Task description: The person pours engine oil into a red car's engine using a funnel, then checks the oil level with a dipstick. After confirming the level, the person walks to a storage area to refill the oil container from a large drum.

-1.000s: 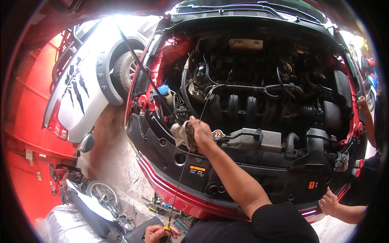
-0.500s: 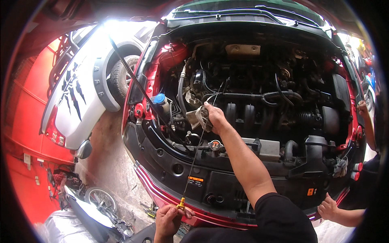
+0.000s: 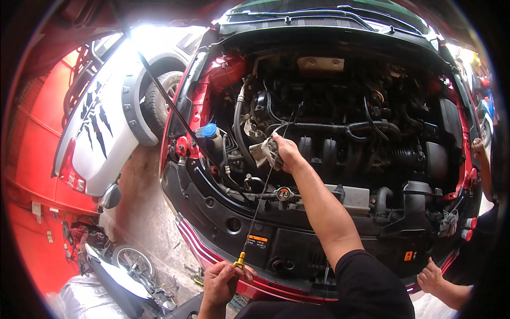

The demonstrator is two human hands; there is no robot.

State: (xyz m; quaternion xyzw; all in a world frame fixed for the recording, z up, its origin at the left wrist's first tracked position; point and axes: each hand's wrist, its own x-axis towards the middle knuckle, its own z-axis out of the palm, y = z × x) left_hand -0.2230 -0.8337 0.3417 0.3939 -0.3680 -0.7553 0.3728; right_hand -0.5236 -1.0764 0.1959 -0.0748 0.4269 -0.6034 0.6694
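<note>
A thin dark dipstick [image 3: 255, 221] slants up over the front of the open engine bay. Its yellow ring handle [image 3: 240, 262] is pinched in the fingers of my left hand [image 3: 223, 283], low at the front bumper. Higher up, my right hand [image 3: 287, 152] is closed on a crumpled, stained grey-white rag [image 3: 264, 153], through or against which the dipstick runs; the exact contact is hidden. Beyond the rag, the thin rod goes on toward the engine [image 3: 319, 101].
At left are a blue-capped reservoir [image 3: 210, 131] and a hood prop [image 3: 172, 106]. A radiator cap [image 3: 283, 194] lies below my right wrist. Another person's hand [image 3: 431, 276] is at the front right; a grey glove [image 3: 448, 223] lies nearby. A motorcycle [image 3: 133, 274] stands lower left.
The engine bay sits slightly differently in the picture. Both hands keep their holds on the dipstick handle and the rag, with the dipstick at almost the same slant.
</note>
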